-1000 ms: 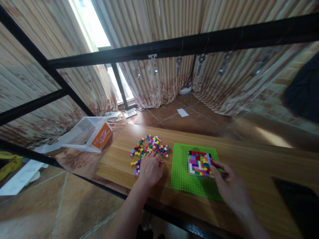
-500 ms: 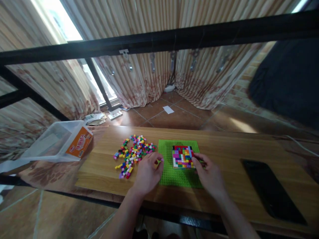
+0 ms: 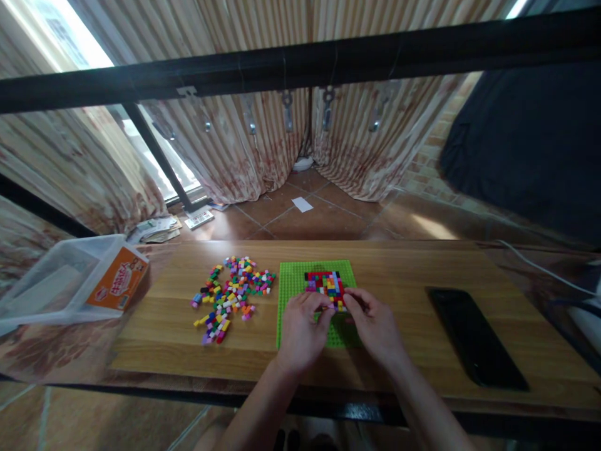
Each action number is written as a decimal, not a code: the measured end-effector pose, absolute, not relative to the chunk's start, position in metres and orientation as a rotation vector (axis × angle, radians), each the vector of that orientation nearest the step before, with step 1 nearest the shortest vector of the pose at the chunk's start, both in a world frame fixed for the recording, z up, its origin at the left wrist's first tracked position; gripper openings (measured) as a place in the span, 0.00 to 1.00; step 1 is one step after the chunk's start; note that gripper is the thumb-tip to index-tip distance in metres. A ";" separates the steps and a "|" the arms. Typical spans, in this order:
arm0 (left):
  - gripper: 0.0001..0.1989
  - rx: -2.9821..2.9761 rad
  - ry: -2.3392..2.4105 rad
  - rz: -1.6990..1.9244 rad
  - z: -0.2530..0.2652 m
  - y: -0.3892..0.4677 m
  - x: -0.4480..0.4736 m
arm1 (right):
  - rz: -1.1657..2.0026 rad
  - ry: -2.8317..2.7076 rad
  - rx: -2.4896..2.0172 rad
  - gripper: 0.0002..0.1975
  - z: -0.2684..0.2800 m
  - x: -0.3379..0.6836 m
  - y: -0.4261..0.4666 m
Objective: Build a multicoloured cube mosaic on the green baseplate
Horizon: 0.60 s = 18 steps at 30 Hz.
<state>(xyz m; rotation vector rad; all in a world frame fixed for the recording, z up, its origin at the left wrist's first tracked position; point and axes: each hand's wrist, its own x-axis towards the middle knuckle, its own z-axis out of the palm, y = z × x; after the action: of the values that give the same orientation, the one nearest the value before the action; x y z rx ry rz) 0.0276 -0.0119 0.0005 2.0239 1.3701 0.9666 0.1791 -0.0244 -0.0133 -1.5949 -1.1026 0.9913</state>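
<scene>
A block of many-coloured toy bricks [image 3: 331,283] rests on a green studded baseplate [image 3: 291,275]. Over its lower left part is my left hand [image 3: 305,326], thumb and index finger pinched on a small pink-purple toy brick [image 3: 331,307]. The fingers hide part of that brick and the near left part of the block. My right hand [image 3: 378,322] is closed at the block's right edge, thumb and index finger gripping it there; its other fingers are curled under. Several loose toy bricks [image 3: 237,291] lie spread to the left of the baseplate.
A black phone [image 3: 474,338] lies on the wooden board [image 3: 394,263], right of my hands. At the far left stands a clear plastic box [image 3: 70,275] with an orange label. A black metal bar [image 3: 263,62] crosses above the board, with curtains behind it.
My left hand has moved right with the small brick, from the baseplate's left edge to over the block. My right hand stays at the block's right edge. The whole view has shifted.
</scene>
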 end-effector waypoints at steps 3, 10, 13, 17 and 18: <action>0.03 2.080 1.419 0.935 0.001 -0.011 0.032 | 0.985 -1.114 -1.603 0.21 -0.012 0.180 -0.025; 0.04 2.189 1.468 0.907 0.000 -0.013 0.034 | 0.985 -1.131 -1.611 0.20 -0.011 0.180 -0.026; 0.05 2.205 1.484 0.904 -0.001 -0.014 0.036 | 0.970 -1.126 -1.612 0.19 -0.011 0.180 -0.026; 0.06 2.210 1.512 0.895 -0.002 -0.014 0.038 | 0.980 -1.129 -1.619 0.19 -0.013 0.180 -0.026; 0.06 2.212 1.517 0.894 -0.001 -0.014 0.038 | 0.987 -1.134 -1.616 0.19 -0.014 0.180 -0.026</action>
<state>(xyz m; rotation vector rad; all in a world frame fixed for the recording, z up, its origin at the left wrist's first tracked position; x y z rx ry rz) 0.0382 -0.0140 -0.0014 2.2117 1.5171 0.8938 0.1803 -0.0256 -0.0140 -1.6165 -1.1335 0.9873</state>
